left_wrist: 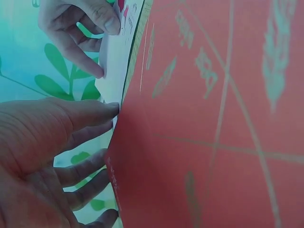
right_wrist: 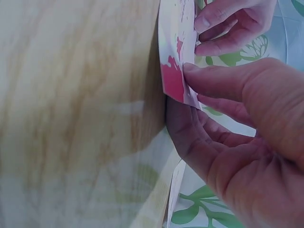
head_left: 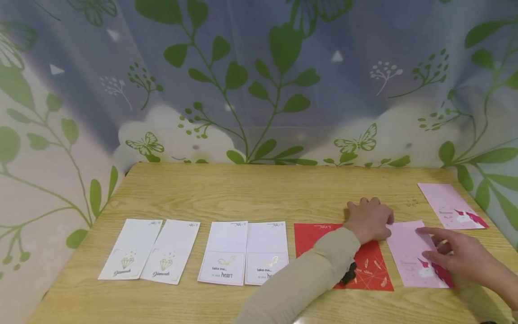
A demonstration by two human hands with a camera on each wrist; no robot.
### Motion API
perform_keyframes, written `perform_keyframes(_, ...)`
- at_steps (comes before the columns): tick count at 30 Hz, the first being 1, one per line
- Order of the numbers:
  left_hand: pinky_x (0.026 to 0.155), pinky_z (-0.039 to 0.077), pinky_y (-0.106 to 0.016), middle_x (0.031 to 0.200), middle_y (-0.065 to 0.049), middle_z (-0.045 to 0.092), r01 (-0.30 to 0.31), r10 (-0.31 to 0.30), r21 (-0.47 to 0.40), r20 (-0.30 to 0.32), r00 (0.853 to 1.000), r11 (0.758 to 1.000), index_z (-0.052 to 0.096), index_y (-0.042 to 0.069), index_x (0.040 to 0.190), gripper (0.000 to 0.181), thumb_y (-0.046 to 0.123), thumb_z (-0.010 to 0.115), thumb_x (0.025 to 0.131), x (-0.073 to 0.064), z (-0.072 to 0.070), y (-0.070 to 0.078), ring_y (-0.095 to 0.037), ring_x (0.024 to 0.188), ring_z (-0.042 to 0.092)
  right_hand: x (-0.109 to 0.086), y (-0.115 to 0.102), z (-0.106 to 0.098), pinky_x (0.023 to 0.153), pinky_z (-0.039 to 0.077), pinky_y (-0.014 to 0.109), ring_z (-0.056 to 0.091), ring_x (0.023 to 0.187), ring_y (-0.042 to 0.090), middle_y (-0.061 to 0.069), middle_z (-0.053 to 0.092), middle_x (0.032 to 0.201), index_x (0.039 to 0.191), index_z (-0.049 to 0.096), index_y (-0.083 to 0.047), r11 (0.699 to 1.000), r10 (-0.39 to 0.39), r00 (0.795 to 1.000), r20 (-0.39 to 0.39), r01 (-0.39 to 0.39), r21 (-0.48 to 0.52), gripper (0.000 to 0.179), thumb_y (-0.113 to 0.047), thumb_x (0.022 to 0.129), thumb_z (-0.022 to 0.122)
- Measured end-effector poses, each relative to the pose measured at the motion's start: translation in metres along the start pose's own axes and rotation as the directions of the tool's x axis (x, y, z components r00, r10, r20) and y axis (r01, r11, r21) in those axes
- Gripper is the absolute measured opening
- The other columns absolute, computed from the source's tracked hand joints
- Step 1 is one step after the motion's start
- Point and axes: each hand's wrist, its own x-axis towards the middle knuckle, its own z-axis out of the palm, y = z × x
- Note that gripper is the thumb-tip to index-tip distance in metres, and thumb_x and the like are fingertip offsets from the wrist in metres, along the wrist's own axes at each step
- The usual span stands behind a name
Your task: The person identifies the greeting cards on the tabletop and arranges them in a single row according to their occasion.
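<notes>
A pink unicorn card [head_left: 410, 245] lies on the table at the right. My right hand [head_left: 461, 254] pinches its right side; in the right wrist view the thumb lies over the card [right_wrist: 173, 78] and a finger goes under its slightly raised edge. My left hand [head_left: 369, 220] rests its fingertips at the far edge of the red paper [head_left: 374, 272], with the thumb by the pink card's upper left corner. The left wrist view shows the left fingers [left_wrist: 90, 183] spread along the red edge. My left forearm hides part of the red paper; whether it is one piece I cannot tell.
Another pink unicorn card [head_left: 453, 207] lies farther back at the right. Two white "heart" cards [head_left: 224, 238] lie left of the red paper, and two white diamond cards [head_left: 133, 238] farther left. A leaf-patterned curtain [head_left: 251, 90] hangs behind the wooden table [head_left: 243, 189].
</notes>
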Motion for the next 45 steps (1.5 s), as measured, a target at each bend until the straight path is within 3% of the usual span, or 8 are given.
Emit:
perform_keyframes(10, 0.089, 0.043, -0.036, 0.112, 0.016, 0.057, -0.011, 0.006, 0.104, 0.052, 0.999, 0.995, 0.069, 0.043, 0.102, 0.01, 0.045, 0.071, 0.092, -0.001, 0.004, 0.01, -0.01, 0.1, 0.046, 0.003, -0.005, 0.002, 0.06, 0.047, 0.022, 0.055, 0.07, 0.007, 0.004, 0.066, 0.092, 0.128, 0.065, 0.003, 1.0, -0.009, 1.0, 0.01, 0.009, -0.024, 0.051, -0.016, 0.083, 0.082)
perform_keyframes(15, 0.087, 0.043, -0.036, 0.109, 0.015, 0.055, -0.024, 0.017, 0.122, 0.056, 0.998, 0.992, 0.067, 0.042, 0.099, 0.023, 0.058, 0.076, 0.085, -0.003, 0.003, 0.011, -0.01, 0.099, 0.046, 0.004, -0.006, 0.003, 0.059, 0.044, 0.022, 0.053, 0.068, 0.006, 0.001, 0.061, 0.085, 0.126, 0.065, 0.004, 0.998, -0.03, 1.0, 0.002, 0.03, -0.049, 0.051, -0.015, 0.082, 0.083)
perform_keyframes(23, 0.087, 0.041, -0.034, 0.117, 0.019, 0.055, -0.018, 0.011, 0.112, 0.064, 0.998, 0.994, 0.067, 0.048, 0.117, 0.039, 0.062, 0.078, 0.082, -0.004, 0.002, 0.009, -0.008, 0.102, 0.045, 0.006, -0.008, 0.003, 0.058, 0.037, 0.022, 0.046, 0.067, 0.008, -0.002, 0.048, 0.075, 0.124, 0.067, 0.005, 0.995, -0.044, 0.999, 0.019, 0.046, -0.089, 0.049, -0.015, 0.082, 0.083)
perform_keyframes(31, 0.092, 0.042, -0.034, 0.12, 0.019, 0.055, -0.017, 0.008, 0.115, 0.076, 0.997, 0.993, 0.066, 0.049, 0.12, 0.041, 0.062, 0.077, 0.083, -0.003, 0.0, 0.007, -0.007, 0.107, 0.045, 0.005, -0.008, 0.001, 0.062, 0.051, 0.028, 0.058, 0.069, 0.007, 0.004, 0.063, 0.086, 0.111, 0.074, -0.001, 0.984, -0.118, 0.991, -0.066, 0.108, -0.14, 0.038, -0.015, 0.078, 0.086)
perform_keyframes(36, 0.09, 0.042, -0.034, 0.119, 0.019, 0.054, -0.016, 0.005, 0.135, 0.084, 0.996, 0.991, 0.066, 0.048, 0.116, 0.037, 0.063, 0.076, 0.083, -0.004, 0.0, 0.009, -0.008, 0.105, 0.045, 0.002, -0.008, -0.005, 0.061, 0.05, 0.024, 0.06, 0.071, 0.006, 0.002, 0.067, 0.088, 0.113, 0.073, 0.0, 0.992, -0.081, 0.995, -0.051, 0.076, -0.099, 0.038, -0.02, 0.083, 0.085)
perform_keyframes(40, 0.091, 0.042, -0.034, 0.118, 0.018, 0.053, -0.022, 0.009, 0.146, 0.089, 0.996, 0.989, 0.066, 0.047, 0.113, 0.034, 0.063, 0.075, 0.084, -0.004, 0.001, 0.01, -0.008, 0.104, 0.045, 0.003, 0.0, -0.012, 0.057, 0.047, 0.021, 0.06, 0.067, -0.002, 0.008, 0.071, 0.087, 0.113, 0.072, 0.003, 0.998, -0.057, 0.982, -0.18, 0.05, -0.047, 0.036, -0.018, 0.085, 0.082)
perform_keyframes(42, 0.091, 0.042, -0.034, 0.118, 0.018, 0.053, -0.026, 0.012, 0.147, 0.09, 0.996, 0.989, 0.065, 0.047, 0.113, 0.034, 0.063, 0.075, 0.084, -0.004, 0.001, 0.011, -0.008, 0.104, 0.044, 0.007, 0.008, -0.017, 0.054, 0.046, 0.02, 0.054, 0.064, -0.009, 0.015, 0.071, 0.085, 0.11, 0.071, 0.006, 0.998, -0.065, 0.954, -0.292, 0.063, -0.017, 0.033, -0.015, 0.087, 0.08)
perform_keyframes(45, 0.093, 0.042, -0.035, 0.119, 0.019, 0.053, -0.03, 0.017, 0.15, 0.09, 0.996, 0.988, 0.065, 0.047, 0.114, 0.035, 0.063, 0.074, 0.085, -0.003, 0.001, 0.011, -0.008, 0.107, 0.045, 0.017, 0.02, -0.026, 0.053, 0.049, 0.027, 0.064, 0.063, 0.007, 0.026, 0.069, 0.084, 0.109, 0.068, 0.01, 0.999, -0.052, 0.919, -0.39, 0.046, -0.025, 0.035, -0.018, 0.09, 0.077)
